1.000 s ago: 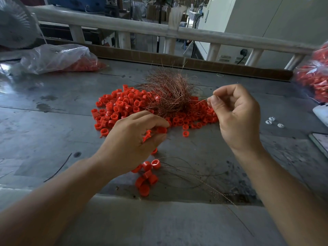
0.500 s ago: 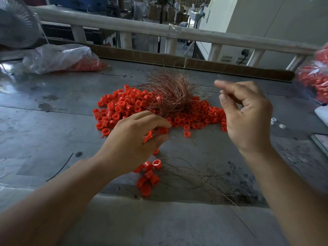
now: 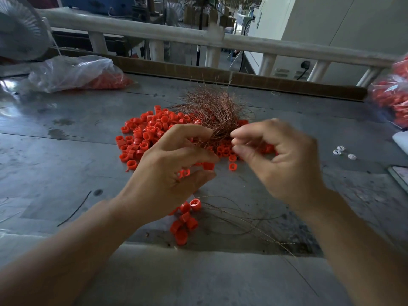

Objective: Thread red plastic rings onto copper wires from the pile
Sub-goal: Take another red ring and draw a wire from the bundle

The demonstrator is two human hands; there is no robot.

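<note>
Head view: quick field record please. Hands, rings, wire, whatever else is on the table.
left hand: grips red rings
right hand: fingers curled by the copper wire bundle; blurred, hold unclear
ring pile: on table, bundle lies on it
near cluster: rings beside loose wires
bag of rings: far left
second bag: right edge

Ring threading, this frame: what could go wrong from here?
1. The right hand is at the edge of the tangled copper wire bundle; pulling one strand may drag others along.
2. The left hand cups several red rings; one near the fingertips could slip out.
3. The ring cluster and its trailing wires lie near the table front edge; a forearm could sweep them off.
</note>
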